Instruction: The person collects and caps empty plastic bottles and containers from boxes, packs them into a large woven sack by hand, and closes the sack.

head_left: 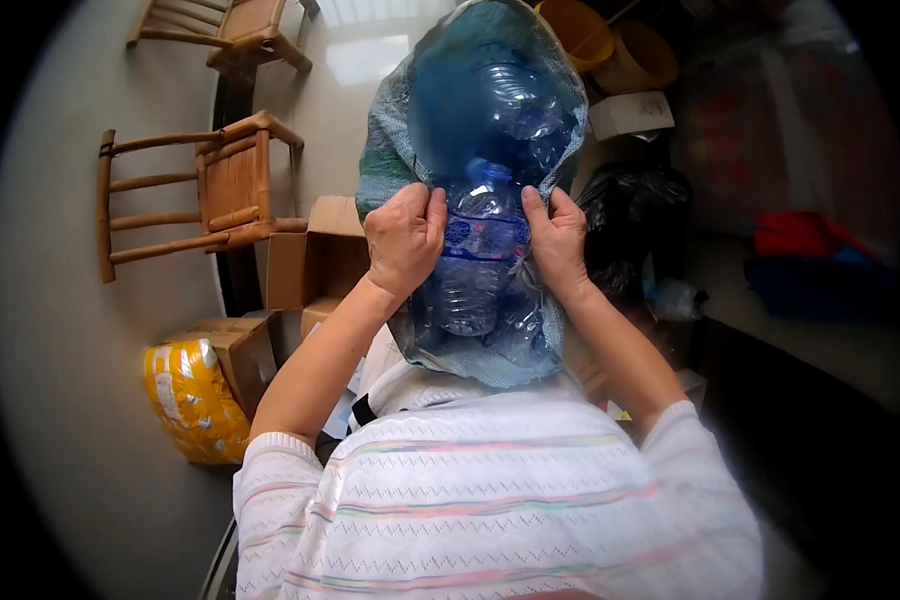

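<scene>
A blue-green woven sack (385, 150) stands open in front of my body, its mouth facing up. Clear plastic bottles lie inside, among them a large bottle (475, 265) with a blue cap and blue label. My left hand (404, 236) is closed on the left edge of the sack, thumb along the rim. Across from it, my right hand (557, 240) pinches the right edge. The large bottle lies between my two hands. More bottles (518, 98) show deeper in the sack toward its far end.
Two bamboo chairs (232, 185) are at the left. An open cardboard box (338, 250) and a yellow wrapped parcel (192, 400) lie nearer. Yellow buckets (642, 57), a white box (630, 115) and a black plastic bag (630, 215) are at the right.
</scene>
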The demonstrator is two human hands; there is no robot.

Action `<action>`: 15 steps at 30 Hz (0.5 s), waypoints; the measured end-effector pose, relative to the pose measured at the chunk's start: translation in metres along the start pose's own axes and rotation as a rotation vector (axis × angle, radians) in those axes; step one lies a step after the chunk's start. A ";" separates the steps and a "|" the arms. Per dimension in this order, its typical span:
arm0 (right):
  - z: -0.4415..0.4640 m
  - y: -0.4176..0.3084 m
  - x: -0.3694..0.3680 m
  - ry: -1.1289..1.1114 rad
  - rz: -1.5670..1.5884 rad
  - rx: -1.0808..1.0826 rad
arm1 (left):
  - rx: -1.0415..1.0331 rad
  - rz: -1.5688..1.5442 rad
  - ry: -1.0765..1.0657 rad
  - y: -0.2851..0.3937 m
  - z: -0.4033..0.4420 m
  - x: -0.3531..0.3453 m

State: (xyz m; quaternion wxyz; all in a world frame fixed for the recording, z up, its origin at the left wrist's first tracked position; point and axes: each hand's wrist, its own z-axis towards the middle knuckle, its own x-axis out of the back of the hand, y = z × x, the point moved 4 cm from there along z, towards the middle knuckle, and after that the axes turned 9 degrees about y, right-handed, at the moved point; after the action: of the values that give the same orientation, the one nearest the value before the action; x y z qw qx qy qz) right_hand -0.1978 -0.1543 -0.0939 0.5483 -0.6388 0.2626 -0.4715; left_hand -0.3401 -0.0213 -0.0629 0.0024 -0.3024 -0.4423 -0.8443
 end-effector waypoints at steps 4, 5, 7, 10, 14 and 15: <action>0.003 0.003 -0.002 0.016 0.148 -0.072 | -0.089 0.157 0.019 0.002 0.004 -0.015; 0.004 -0.001 -0.001 0.022 0.167 -0.095 | -0.114 0.189 0.017 0.005 0.007 -0.019; 0.004 -0.028 -0.003 0.068 0.174 -0.079 | -0.141 0.217 0.004 0.005 0.009 -0.025; 0.009 -0.023 -0.006 -0.013 -0.290 0.082 | -0.115 0.264 -0.025 0.008 0.014 -0.033; 0.022 -0.024 -0.022 -0.014 -0.620 0.444 | -0.086 0.212 0.032 0.012 0.023 -0.043; 0.023 -0.023 -0.022 -0.005 -0.637 0.458 | -0.067 0.190 0.051 0.011 0.025 -0.043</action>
State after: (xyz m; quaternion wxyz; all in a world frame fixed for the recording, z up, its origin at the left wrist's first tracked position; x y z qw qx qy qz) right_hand -0.1908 -0.1190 -0.0776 0.5038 -0.5505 -0.0623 -0.6628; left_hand -0.2894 -0.0204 -0.0657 0.0838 -0.3214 -0.3829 -0.8620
